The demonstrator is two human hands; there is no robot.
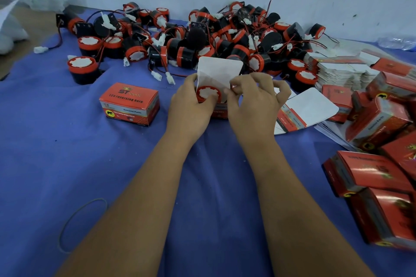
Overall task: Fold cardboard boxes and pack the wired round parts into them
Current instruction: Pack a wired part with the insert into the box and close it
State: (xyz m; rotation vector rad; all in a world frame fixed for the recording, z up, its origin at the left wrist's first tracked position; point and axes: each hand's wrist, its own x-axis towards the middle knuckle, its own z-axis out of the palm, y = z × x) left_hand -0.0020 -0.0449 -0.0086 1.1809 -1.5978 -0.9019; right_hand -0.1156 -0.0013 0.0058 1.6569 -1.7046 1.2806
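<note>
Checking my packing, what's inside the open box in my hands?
One round part sits in the open box, its red-rimmed white face up. Its black body and wire are hidden by the box walls and both hands.

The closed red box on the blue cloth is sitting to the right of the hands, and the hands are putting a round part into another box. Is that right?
Almost. The head view shows the closed red box to the left of the hands, not the right. The rest holds: the left hand and right hand are working a round part into an open box on the blue cloth.
</note>
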